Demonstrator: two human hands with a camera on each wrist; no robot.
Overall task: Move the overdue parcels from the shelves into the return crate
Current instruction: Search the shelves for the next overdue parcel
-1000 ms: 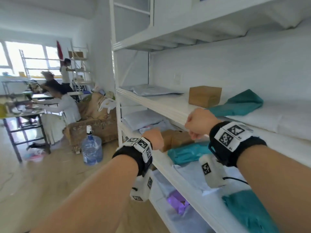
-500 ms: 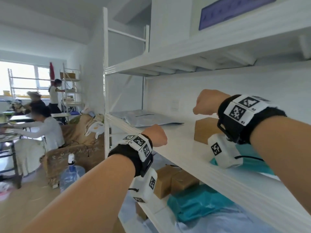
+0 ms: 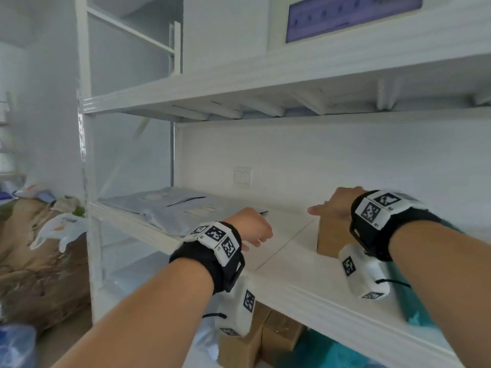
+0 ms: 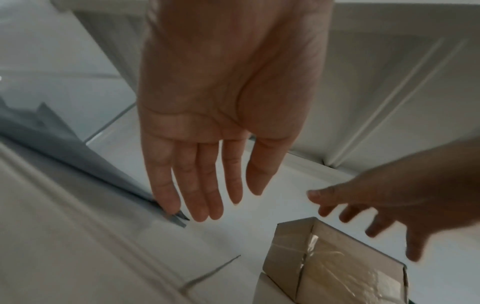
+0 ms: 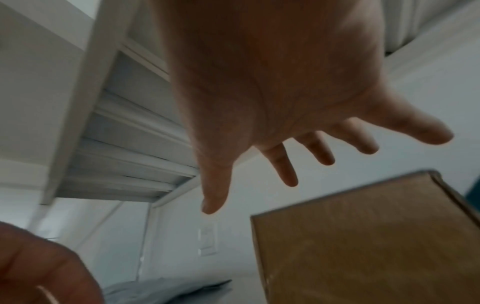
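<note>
A brown cardboard box point(image 3: 329, 237) stands on the white middle shelf point(image 3: 292, 277). My right hand point(image 3: 337, 203) hovers just over its top with fingers spread, holding nothing. The right wrist view shows a gap between that hand point(image 5: 298, 164) and the box point(image 5: 363, 236). My left hand point(image 3: 252, 229) is open above the bare shelf to the left of the box. In the left wrist view its straight fingers point(image 4: 202, 205) end beside the edge of a grey mailer bag point(image 4: 78, 156), with the box point(image 4: 332, 263) to their right. No crate is in view.
Grey mailer bags point(image 3: 180, 208) lie at the shelf's left end. A teal parcel point(image 3: 409, 301) sits right of the box, behind my right arm. Below are brown boxes point(image 3: 265, 338) and a teal bag point(image 3: 332, 351). The upper shelf point(image 3: 265, 75) hangs overhead. Stuffed sacks point(image 3: 34, 261) stand on the floor at left.
Both hands have gone from fists to open. The right hand has come down over the brown box; the left has reached in over the shelf. My view has moved closer to the shelves.
</note>
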